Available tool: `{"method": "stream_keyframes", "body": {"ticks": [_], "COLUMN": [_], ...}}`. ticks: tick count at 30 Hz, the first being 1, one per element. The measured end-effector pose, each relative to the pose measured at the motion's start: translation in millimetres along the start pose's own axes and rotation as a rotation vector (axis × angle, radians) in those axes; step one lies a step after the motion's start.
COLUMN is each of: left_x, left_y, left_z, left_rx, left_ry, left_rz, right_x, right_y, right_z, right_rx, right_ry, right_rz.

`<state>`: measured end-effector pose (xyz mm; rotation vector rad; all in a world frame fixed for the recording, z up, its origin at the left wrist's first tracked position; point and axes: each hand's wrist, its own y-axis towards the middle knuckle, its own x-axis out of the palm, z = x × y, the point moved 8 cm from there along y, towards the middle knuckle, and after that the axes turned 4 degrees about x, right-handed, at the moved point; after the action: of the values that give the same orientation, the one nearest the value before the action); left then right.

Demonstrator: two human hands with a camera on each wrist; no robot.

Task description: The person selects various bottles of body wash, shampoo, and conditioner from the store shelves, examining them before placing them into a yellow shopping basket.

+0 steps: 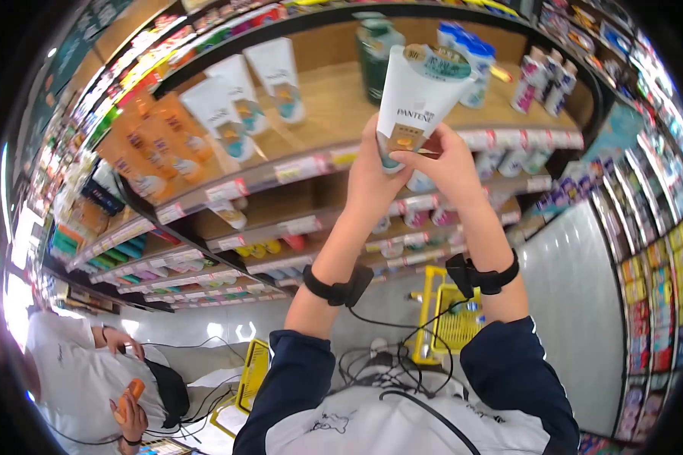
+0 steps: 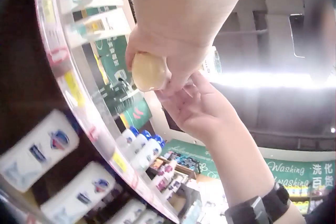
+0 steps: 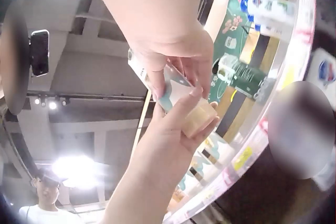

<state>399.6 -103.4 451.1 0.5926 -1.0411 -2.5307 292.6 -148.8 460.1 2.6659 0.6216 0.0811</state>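
A white Pantene tube [image 1: 421,102] stands cap-down in front of the shelf, its printed front towards the head camera. My left hand [image 1: 370,171] grips its lower end from the left. From the right, my right hand [image 1: 451,168] holds the same tube, thumb across the lower front and fingers behind. The pale yellow cap [image 2: 150,71] shows below the left hand in the left wrist view. In the right wrist view, the left thumb lies along the tube just above the cap [image 3: 199,118], and the right fingers hold it higher up.
Similar white tubes [image 1: 278,80] and orange packs [image 1: 155,140] stand left on the shelf [image 1: 322,95]. A dark green pump bottle [image 1: 376,57] and blue-capped bottles [image 1: 474,68] are behind the tube. Below are a yellow basket [image 1: 455,322] and loose cables. Another person [image 1: 91,371] stands lower left.
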Motion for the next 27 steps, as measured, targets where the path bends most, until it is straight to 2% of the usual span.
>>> {"method": "stream_keyframes", "body": {"ticks": [1, 4, 6, 8, 11, 12, 14, 16, 18, 20, 23, 27], "left_x": [30, 126, 192, 259, 350, 377, 422, 454, 469, 468, 471, 453], "left_y": [-11, -55, -91, -136, -211, -245, -307, -371, -429, -483, -573, -632], "left_z": [-1, 2, 4, 1, -6, -20, -39, -60, -81, -98, -120, -142], "left_rx": [-0.019, -0.119, -0.132, -0.146, -0.056, -0.124, -0.194, -0.277, -0.368, -0.444, -0.925, -1.148], "left_ry": [-0.030, -0.118, -0.168, -0.212, -0.222, -0.273, -0.294, -0.290, -0.197, 0.086, -0.195, -0.270], "left_rz": [-0.058, -0.298, -0.490, -0.641, -0.770, -0.868, -0.969, -1.073, -1.105, -1.127, -1.179, -1.067], "right_x": [-25, -124, -190, -252, -333, -344, -362, -375, -368, -347, -306, -286], "right_y": [-21, -83, -137, -193, -287, -318, -371, -424, -462, -485, -505, -547], "right_z": [3, 28, 27, 39, 109, 134, 175, 233, 279, 325, 387, 458], "right_rx": [-0.014, 0.115, 0.269, 0.368, 0.652, 0.780, 0.989, 1.023, 1.134, 1.105, 0.944, 1.036], "right_ry": [-0.038, -0.195, -0.065, -0.148, -0.280, -0.326, -0.231, -0.162, -0.203, -0.388, -0.965, -0.935], "right_rz": [0.036, 0.115, 0.284, 0.409, 0.417, 0.396, 0.391, 0.397, 0.392, 0.218, -0.180, -0.340]}}
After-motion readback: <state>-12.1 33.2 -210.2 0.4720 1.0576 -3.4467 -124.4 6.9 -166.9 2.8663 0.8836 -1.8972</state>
